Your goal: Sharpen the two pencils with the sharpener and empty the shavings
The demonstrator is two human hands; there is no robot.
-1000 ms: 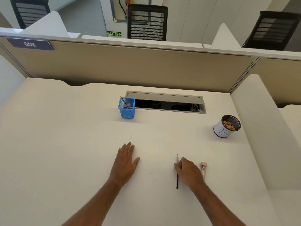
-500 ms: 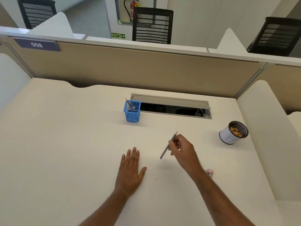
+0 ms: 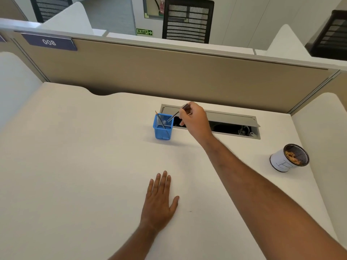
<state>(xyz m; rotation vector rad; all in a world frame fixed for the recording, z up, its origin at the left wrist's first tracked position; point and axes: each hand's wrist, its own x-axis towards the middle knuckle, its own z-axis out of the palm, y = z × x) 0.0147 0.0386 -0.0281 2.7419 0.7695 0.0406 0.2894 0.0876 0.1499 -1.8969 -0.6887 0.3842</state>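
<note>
One head-worn camera, looking forward and steeply down across the desk [image 3: 75, 166]; wide-angle, so the partition [image 3: 169, 76] bows at the edges; both forearms reach in from the bottom, close under the lens; chairs beyond sit far off.

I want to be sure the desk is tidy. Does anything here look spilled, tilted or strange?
Nothing stands out. The white cup stands upright, its shavings inside. The right hand holds a pencil slanted over the blue mesh holder, where another pencil leans. The left hand rests flat.
</note>
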